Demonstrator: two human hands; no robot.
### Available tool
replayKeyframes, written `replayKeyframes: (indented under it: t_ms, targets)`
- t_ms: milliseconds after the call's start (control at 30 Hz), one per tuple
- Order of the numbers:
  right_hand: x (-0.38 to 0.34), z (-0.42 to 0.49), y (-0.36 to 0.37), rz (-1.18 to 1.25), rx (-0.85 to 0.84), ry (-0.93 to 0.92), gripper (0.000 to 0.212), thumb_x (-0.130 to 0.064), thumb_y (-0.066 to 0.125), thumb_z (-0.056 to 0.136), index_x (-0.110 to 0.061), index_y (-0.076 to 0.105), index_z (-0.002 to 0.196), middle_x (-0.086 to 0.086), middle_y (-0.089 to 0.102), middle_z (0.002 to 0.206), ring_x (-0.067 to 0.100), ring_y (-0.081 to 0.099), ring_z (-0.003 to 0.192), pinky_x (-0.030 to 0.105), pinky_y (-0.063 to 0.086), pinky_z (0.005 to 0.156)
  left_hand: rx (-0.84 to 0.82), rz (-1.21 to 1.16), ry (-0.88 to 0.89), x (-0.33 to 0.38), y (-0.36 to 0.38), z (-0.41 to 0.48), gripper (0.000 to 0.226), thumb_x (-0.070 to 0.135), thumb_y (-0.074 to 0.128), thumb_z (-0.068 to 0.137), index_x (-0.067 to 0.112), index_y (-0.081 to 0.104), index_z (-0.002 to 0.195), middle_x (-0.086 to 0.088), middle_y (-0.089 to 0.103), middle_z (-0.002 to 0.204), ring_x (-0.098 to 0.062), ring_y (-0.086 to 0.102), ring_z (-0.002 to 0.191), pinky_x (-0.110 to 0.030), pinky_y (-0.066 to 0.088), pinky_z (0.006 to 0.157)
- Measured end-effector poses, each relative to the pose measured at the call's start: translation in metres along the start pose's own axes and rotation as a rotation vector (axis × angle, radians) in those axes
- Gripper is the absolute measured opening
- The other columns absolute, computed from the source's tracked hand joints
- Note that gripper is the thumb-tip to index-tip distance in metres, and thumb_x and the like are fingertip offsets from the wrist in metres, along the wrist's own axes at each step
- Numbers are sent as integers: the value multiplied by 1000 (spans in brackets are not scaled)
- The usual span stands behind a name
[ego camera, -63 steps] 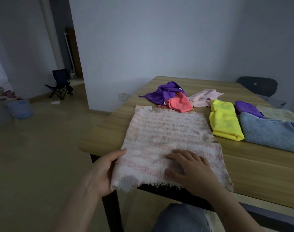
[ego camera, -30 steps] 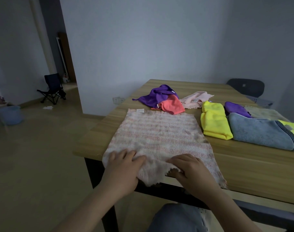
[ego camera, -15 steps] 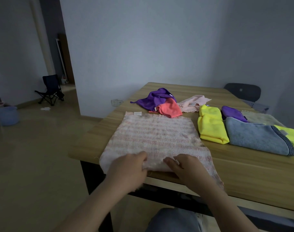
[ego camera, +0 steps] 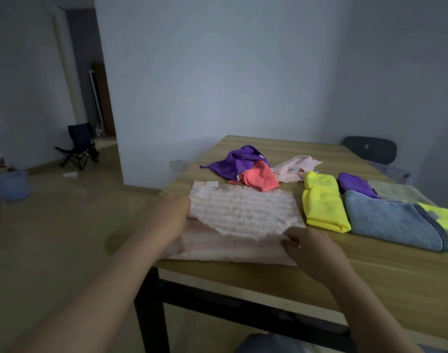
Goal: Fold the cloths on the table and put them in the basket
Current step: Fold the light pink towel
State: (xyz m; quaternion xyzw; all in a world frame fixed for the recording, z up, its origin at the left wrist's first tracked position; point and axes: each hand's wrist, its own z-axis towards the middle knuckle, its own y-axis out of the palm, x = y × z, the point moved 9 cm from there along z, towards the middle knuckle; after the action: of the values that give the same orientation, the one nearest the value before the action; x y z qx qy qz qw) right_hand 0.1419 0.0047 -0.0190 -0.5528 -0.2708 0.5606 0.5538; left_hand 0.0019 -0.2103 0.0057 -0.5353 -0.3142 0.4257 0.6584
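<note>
Folding is reckoned half done: the pink towel (ego camera: 243, 212) is laid at the near edge of the table (ego camera: 370, 271), its frayed hem pinched by the left grip (ego camera: 166, 220) and right grip (ego camera: 312, 253). Soft, light, floppy stuff, so it's best taken by the corners.

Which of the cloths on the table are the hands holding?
The pink striped cloth, nearest the person: the left hand and right hand hold its frayed hem, folded back over itself.
</note>
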Motion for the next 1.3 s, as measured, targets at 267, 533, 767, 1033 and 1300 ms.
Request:
replayKeyframes:
  t_ms: [267,533,767,1033,1300]
  targets:
    - [16,54,-38,-98,280,82,25,-23,44,95,-24,63,112,4,68,100,29,59,94,31,39,64,165,282,101,29,-40,58,30,7,59,81,23,64,106,2,57,91,-21,46,100,-29,30,75]
    - [40,146,-27,-142,274,167,23,-19,42,93,-21,62,105,5,66,103,29,58,94,28,34,61,114,177,97,30,-19,173,31,-1,46,82,18,67,93,5,38,64,-19,45,74,-24,30,71]
    - [50,206,18,-211,292,193,54,-25,49,90,-29,33,141,-1,39,144,28,36,128,39,31,99,194,23,63,50,33,222,51,11,46,89,28,36,136,-2,41,136,-26,37,125,-37,33,95]
    - [35,172,82,-137,-109,22,39,-41,34,97,-33,42,134,-10,40,143,16,34,131,35,27,105,-335,-155,110,82,132,158,57,61,16,94,42,9,147,3,-2,159,-26,-5,146,-51,0,115]
    - [29,137,61,-124,-46,75,29,-40,41,95,-29,56,117,-5,55,124,19,43,117,33,36,94,-315,-170,171,63,118,112,58,62,17,93,44,5,147,7,-5,159,-21,-8,146,-48,-3,117]
